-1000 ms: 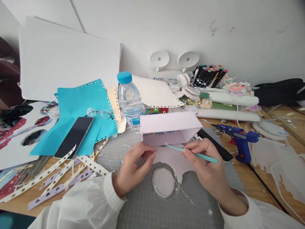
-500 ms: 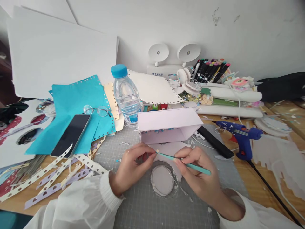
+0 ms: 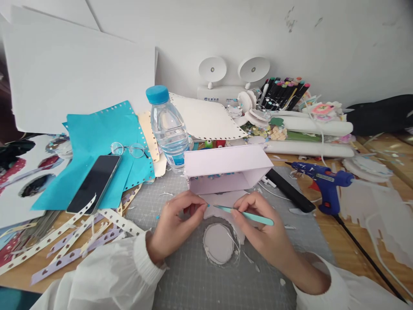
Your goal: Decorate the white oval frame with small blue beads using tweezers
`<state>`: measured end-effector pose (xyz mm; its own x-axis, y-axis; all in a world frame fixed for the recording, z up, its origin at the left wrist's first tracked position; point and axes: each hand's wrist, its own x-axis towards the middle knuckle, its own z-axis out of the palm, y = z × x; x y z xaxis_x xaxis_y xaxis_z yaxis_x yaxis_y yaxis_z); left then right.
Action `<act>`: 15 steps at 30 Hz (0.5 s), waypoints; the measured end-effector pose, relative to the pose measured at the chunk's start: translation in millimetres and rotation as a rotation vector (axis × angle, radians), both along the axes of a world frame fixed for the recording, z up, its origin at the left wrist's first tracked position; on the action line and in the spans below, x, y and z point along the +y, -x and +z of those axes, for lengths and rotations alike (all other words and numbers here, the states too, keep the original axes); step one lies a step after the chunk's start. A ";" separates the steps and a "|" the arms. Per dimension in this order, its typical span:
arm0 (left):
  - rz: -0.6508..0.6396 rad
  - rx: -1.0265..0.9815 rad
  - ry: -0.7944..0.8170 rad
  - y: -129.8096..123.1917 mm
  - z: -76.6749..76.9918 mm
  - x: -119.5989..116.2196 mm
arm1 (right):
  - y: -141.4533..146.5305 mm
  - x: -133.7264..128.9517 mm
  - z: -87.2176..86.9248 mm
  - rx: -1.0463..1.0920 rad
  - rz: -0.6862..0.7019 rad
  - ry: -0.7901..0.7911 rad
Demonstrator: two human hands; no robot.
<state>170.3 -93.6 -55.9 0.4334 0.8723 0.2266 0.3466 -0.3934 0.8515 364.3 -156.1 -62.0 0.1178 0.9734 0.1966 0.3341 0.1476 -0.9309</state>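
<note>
Tweezers (image 3: 258,218), slim and teal, slant in our right hand (image 3: 263,228), its grip closed around them, before an angular, smooth-sided card box (image 3: 226,158); our left hand (image 3: 179,220) pinches a tiny blue bit (image 3: 208,205).

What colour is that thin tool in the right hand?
The thin tool is mostly light teal, best seen in the head view.

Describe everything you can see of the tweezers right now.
The tweezers are slim, smooth and mint green, narrowing to a fine, darker tip; coated metal or plastic, I can't tell. The right hand holds them mid-length between thumb and fingers, blunt rear end sticking out. The tip points toward the left hand, apart from its fingertips. Whether the prongs are parted is too small to tell.
</note>
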 end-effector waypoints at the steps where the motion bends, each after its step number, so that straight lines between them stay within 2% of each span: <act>1: 0.003 0.000 0.006 0.4 -0.4 -0.1 | -0.6 0.0 0.4 0.006 -0.008 0.017; 6: 0.024 -0.016 0.042 2.0 -2.0 0.0 | -5.3 1.9 4.0 0.111 -0.038 0.141; 10: 0.022 -0.053 0.123 2.9 -3.8 1.9 | -9.7 5.0 4.1 0.218 0.011 0.225; 15: 0.027 -0.076 0.167 2.8 -4.7 4.0 | -11.6 8.5 -3.0 0.557 0.099 0.280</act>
<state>167.5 -89.5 -60.6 0.3962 0.9117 0.1087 0.2875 -0.2356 0.9283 376.0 -147.6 -65.0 0.0360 0.9906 -0.1322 -0.2149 -0.1216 -0.9691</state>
